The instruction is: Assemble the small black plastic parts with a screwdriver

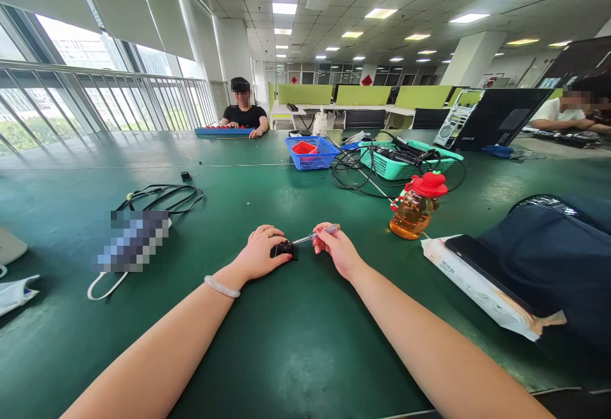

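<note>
On the green tabletop (296, 317), my left hand (261, 252) closes over a small black block-like part (285, 251) and keeps it against the surface. Its exact kind is too small to make out. My right hand (338, 248) pinches a screwdriver (319, 234) with a clear handle, held at a low slant. The thin metal shaft points left, and its tip meets or nearly meets the upper right side of the black part. My left fingers partly hide that part.
Right of my hands stand a red-lidded bottle (414, 207) and a wipes pack (482, 288) with a phone (496, 272) on it. Beyond are a blue basket (312, 161) and a green basket (386, 167) of cables. A looped black cable (162, 197) lies left. Two people sit farther off.
</note>
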Motion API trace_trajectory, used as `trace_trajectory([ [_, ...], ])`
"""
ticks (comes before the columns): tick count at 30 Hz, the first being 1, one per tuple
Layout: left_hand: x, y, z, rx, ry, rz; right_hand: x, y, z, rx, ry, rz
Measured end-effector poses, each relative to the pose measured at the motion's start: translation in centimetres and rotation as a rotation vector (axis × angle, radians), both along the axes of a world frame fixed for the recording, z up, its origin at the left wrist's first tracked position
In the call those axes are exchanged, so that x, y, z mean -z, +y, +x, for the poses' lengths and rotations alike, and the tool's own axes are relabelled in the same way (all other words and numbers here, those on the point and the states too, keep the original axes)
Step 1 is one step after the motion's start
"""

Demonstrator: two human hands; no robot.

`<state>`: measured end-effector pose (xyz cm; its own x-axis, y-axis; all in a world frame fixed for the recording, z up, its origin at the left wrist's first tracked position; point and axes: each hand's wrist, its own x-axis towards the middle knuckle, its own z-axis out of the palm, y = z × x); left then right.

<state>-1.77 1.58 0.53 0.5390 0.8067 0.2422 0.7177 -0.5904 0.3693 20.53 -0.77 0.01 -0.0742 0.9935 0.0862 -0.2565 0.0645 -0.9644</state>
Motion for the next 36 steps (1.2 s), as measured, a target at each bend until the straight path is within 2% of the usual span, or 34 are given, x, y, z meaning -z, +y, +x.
trace_trajectory([
  [23, -0.07, -0.07, 0.07, 0.024, -0.023, 0.003, -0.22, -0.03, 0.14, 0.072, 0.055, -0.008],
  [32, -0.04, 0.0, 0.04, 0.027, -0.011, 0.004, 0.1, 0.04, -0.14, -0.009, 0.007, 0.002],
  [36, -0.06, 0.0, 0.05, 0.029, -0.004, 0.002, 0.13, 0.13, -0.06, 0.0, 0.008, 0.012],
])
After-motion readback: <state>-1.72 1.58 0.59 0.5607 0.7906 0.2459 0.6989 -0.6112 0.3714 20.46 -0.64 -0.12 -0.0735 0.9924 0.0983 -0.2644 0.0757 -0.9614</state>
